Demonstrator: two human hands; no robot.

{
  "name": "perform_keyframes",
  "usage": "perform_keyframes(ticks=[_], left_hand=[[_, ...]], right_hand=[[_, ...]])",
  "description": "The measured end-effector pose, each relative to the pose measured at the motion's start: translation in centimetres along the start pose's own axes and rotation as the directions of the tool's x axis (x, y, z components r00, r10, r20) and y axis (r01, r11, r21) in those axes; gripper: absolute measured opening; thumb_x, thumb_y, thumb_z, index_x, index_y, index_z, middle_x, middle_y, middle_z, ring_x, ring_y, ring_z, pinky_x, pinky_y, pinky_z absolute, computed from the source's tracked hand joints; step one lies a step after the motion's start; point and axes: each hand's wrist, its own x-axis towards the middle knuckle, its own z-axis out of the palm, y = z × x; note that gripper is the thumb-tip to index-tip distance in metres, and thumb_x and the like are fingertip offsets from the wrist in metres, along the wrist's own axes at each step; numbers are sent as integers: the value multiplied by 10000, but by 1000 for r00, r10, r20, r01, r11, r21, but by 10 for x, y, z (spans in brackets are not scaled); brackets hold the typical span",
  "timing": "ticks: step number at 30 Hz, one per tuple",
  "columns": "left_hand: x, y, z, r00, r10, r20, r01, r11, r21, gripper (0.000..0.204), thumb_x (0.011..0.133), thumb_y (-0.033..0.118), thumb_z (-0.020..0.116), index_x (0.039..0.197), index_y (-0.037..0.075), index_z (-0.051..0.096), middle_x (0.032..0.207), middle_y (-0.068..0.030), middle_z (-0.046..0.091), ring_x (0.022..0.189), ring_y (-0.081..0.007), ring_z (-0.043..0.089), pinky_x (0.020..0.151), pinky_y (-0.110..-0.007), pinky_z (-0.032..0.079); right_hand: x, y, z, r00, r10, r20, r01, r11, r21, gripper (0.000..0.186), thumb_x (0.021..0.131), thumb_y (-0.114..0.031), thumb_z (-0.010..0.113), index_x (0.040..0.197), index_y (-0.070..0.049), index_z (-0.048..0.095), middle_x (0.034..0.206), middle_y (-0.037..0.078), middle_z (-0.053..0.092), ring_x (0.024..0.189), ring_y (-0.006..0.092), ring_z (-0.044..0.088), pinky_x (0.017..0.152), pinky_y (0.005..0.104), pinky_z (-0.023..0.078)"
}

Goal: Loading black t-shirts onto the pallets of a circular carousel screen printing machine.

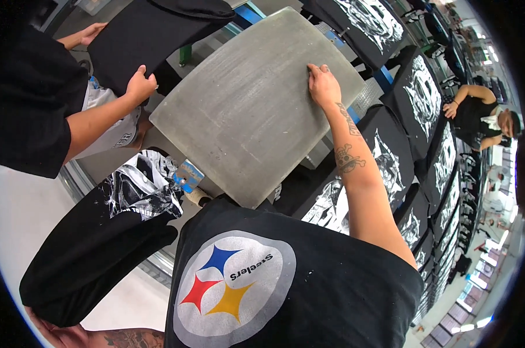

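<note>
At the lower left a black T-shirt [100, 232] with a white print hangs bunched over my left hand [50, 330]. That hand grips the cloth from beneath, and its fingers are mostly covered by the fabric. My right arm stretches forward over a bare grey printing platen [239, 110]. Near the platen's far right part, my right hand [324, 87] rests on its surface with the fingers curled in, and I see nothing between them. A blue-taped metal bracket [188, 176] sticks out from the platen's near left edge, beside the T-shirt's printed part.
At the left a co-worker's hands [140, 87] hold a black garment [152, 43] on the neighbouring platen. To the right, several platens carry black shirts [419, 98] with white prints. Another person [483, 119] stands beyond them. A pale surface [18, 214] lies at the lower left.
</note>
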Motion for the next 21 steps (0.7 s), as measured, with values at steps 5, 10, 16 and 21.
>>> perform_keyframes(ticks=[5,10,16,21], left_hand=[[11,1,3,1000,-12,-7,12,1000,20,457,1029,211,385,1446,40,463,1475,-201,449,1336,-334,470,1134,-472,380],[20,4,16,997,1,73,-6,998,62,452,1036,189,357,1449,36,457,1486,-205,434,1347,-336,459,1130,-466,391],[25,3,31,998,-13,62,9,998,63,454,1039,200,349,1450,41,456,1476,-200,447,1342,-330,464,1132,-461,391],[33,-14,35,995,-43,91,40,998,42,450,1038,205,355,1445,48,467,1463,-193,465,1340,-320,464,1131,-451,392]], right_hand=[[14,1,8,995,102,14,-102,994,-35,319,941,-156,519,1246,-127,608,1142,195,593,993,387,644,832,471,546],[28,2,7,991,128,-25,-129,991,-29,308,952,-165,508,1244,-116,593,1150,217,589,982,405,641,825,480,543],[2,14,-28,969,114,-220,-92,990,111,278,954,-145,517,1221,-106,585,1036,228,602,910,420,622,776,498,522],[-80,17,-47,989,143,-38,-135,976,173,298,922,-99,554,1216,-118,595,946,207,582,859,412,609,757,475,513]])
